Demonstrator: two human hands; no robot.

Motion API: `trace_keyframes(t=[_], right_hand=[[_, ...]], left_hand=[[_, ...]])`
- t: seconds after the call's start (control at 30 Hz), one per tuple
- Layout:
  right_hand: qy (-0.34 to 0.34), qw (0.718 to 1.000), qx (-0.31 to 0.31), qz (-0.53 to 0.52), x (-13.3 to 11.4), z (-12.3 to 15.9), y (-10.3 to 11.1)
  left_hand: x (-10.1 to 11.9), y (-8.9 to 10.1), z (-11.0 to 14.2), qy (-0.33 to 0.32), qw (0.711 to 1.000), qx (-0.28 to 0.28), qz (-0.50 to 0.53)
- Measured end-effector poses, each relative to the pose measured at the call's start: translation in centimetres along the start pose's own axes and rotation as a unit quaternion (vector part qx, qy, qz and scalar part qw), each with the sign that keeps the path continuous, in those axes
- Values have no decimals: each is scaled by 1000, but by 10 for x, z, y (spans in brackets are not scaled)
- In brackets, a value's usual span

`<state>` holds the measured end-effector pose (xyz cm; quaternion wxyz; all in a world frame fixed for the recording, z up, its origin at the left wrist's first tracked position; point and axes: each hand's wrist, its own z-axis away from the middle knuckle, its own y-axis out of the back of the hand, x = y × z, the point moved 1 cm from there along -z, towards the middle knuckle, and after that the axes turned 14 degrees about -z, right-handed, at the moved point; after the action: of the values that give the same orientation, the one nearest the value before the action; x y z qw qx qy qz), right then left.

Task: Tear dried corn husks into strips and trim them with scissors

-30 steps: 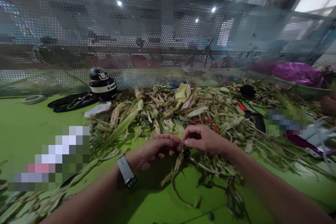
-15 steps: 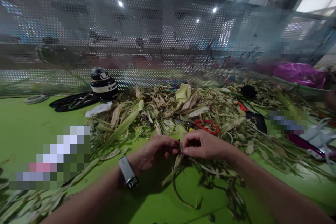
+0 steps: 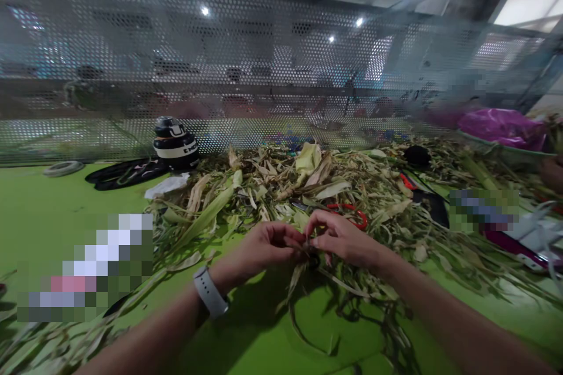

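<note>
Both hands meet over the green table (image 3: 246, 334), fingertips close together at a strip of dried leaf (image 3: 295, 284) that hangs below them. My left hand (image 3: 266, 249), with a pale watch strap on its wrist, pinches the strip between thumb and fingers. From the right side, my right hand (image 3: 347, 240) pinches at the same spot; fingers hide exactly what part it grips. Just behind it lie red-handled scissors (image 3: 361, 220), partly covered by the hand. A heap of dry husks and leaves (image 3: 272, 179) spreads beyond the hands.
A black bottle-like container (image 3: 178, 152) stands at back left beside a black strap coil (image 3: 125, 173) and white tissue (image 3: 167, 186). A perforated screen (image 3: 264, 94) closes the table's back. At right are a purple plastic bag (image 3: 501, 127) and more loose leaves.
My left wrist has turned, so the watch face no longer shows. My left fingers have closed in on the strip, and the right hand has rotated and lifted slightly.
</note>
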<state>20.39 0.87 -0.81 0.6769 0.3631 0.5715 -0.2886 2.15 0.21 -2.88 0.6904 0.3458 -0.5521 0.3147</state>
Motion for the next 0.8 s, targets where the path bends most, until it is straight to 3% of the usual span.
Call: trace_keyframes(t=[0.1,0.13,0.2,0.3,0.43,0.6,0.8], right_hand=[[-20,999,10,-25,7,-5,-2],[-18,999,16,-29,9,-6,-3],[-8,999,29,-29,10,-8,-2],[0,999,40,-23,9,-9,0],[-21,998,22,-58,6,-9,1],[-53,994,-5,-100,6,-10,1],[-33,994,37,-97,12,-12,2]], left_hand=[[5,0,3,-112,976,48,-179],[7,0,5,-157,950,82,-255],[9,0,7,-243,872,144,-400],[8,-2,11,-320,755,187,-542],[6,-5,14,-363,677,231,-597],[2,-6,15,-397,641,267,-601],[3,-5,15,-386,671,265,-574]])
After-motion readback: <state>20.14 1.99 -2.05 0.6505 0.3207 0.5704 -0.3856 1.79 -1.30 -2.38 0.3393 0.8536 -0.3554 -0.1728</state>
